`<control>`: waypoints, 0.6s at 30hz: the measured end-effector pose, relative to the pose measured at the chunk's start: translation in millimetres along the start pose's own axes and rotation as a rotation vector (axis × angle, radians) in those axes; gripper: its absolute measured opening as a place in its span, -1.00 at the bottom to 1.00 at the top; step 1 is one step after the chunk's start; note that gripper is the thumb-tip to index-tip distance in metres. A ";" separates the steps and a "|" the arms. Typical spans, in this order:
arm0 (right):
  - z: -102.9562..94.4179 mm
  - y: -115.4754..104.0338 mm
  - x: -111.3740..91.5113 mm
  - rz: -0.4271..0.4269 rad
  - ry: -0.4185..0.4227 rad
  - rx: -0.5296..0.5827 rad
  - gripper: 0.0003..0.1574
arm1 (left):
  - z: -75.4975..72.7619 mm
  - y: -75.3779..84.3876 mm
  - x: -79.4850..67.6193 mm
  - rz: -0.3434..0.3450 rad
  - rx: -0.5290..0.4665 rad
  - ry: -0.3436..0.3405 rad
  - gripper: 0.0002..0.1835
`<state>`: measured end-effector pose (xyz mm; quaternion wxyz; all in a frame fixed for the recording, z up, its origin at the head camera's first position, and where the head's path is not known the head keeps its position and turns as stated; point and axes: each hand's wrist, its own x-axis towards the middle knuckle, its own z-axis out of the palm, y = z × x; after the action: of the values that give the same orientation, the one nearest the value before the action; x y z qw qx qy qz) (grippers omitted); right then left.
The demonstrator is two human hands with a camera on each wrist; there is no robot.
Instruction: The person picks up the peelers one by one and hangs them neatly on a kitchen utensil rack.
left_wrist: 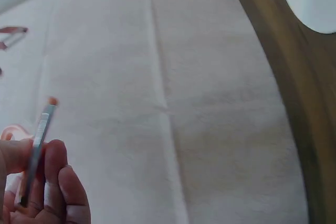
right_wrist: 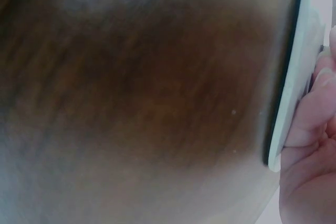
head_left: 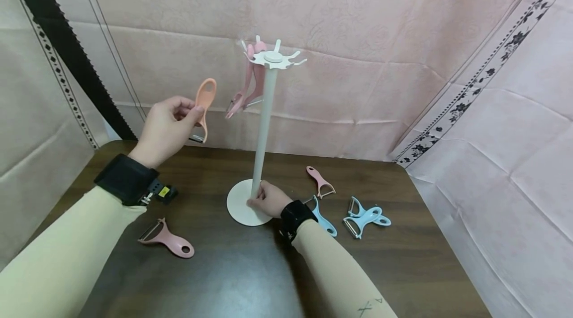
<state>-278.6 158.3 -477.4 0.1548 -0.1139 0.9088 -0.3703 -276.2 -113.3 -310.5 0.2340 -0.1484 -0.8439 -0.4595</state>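
My left hand [head_left: 167,126] pinches a peach-coloured peeler [head_left: 206,96] between thumb and fingers, its handle up and its blade down, left of a white rack [head_left: 264,124]. In the left wrist view the peeler's metal blade [left_wrist: 42,129] is seen edge-on beside the fingers. Two pink peelers [head_left: 247,79] hang from hooks on the rack's left side. Down at the rack's round base [head_left: 240,206], my right hand [head_left: 272,199] holds the bottom of the pole. The right wrist view shows curled fingers [right_wrist: 312,114] against the base.
On the brown table [head_left: 224,278] lie a pink peeler [head_left: 172,242] at left and another pink peeler [head_left: 317,178] behind the right hand. A blue peeler [head_left: 326,221] is partly behind the right wrist. Two blue peelers [head_left: 367,216] overlap farther right. Pale cloth [head_left: 358,84] hangs behind.
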 end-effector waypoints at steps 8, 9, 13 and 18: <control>1.3 5.2 4.2 0.005 -0.008 0.018 -0.67 | -1.3 29.1 -0.6 0.067 -0.058 0.037 -0.70; 1.3 5.2 4.1 0.007 -0.008 0.019 -0.67 | -1.6 32.2 -0.9 0.076 -0.071 0.044 -0.71; 1.3 5.1 4.0 0.005 -0.008 0.018 -0.67 | -3.2 42.9 -2.7 0.107 -0.099 0.080 -0.75; 0.1 3.7 2.4 0.006 -0.008 0.016 -0.67 | -4.6 56.4 -2.9 0.150 -0.128 0.113 -0.77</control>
<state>-281.2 160.0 -480.6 0.1604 -0.1114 0.9056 -0.3764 -246.2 -87.2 -270.1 0.3050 -0.1994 -0.7847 -0.5014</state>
